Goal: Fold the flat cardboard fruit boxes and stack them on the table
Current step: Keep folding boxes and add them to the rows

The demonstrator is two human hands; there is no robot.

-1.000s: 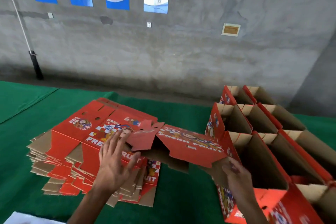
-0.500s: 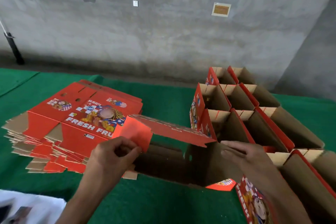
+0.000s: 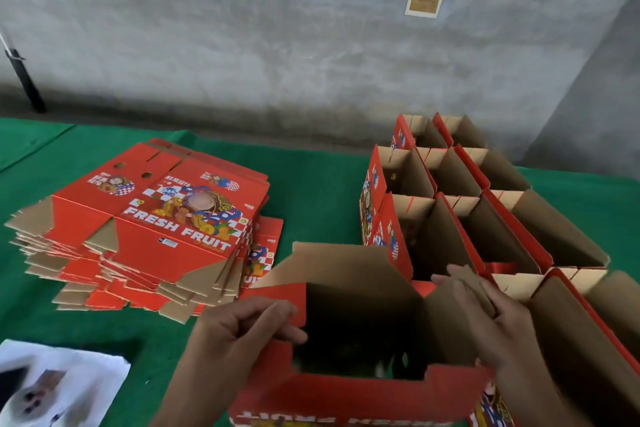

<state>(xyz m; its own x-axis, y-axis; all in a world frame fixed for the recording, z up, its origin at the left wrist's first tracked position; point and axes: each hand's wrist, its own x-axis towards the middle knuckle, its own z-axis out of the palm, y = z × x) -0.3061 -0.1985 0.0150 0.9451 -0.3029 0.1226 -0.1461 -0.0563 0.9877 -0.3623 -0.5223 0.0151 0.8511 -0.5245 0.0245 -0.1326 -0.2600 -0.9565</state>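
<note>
Fingers of the left hand (image 3: 239, 333) are curled round the red left side flap of the box being folded (image 3: 360, 333), thumb on one face and fingertips on the other, so it's a proper pinch. Over on the other side the right hand (image 3: 485, 319) has its fingers mostly straight and together, pressed flat against the brown right wall of the same box, not really clamping anything.

What's changed: a second ago this thing was still a flat sheet being dragged off the pile of flat boxes (image 3: 149, 218), and half a second ago it was only half popped, lying low like a squashed sleeve. Now it's squared up into an open tube with a dark hollow in the middle, and it's been pulled closer to the person. So I'd say the "open it up" step is basically done and the flaps are what's left before it can join the others.

Where it sits: near edge of the green table (image 3: 311, 191), roughly centre, between the flat pile towards the left edge and the folded boxes (image 3: 460, 204) lined up along the right side, touching or almost touching the nearest of those.

Orientation: opening points up towards the camera, the printed "FRESH FRUIT" panel faces the person and reads upside down. Long axis looks to run left-right, parallel to the near edge. Back flap sticks up, brown side showing.
</note>
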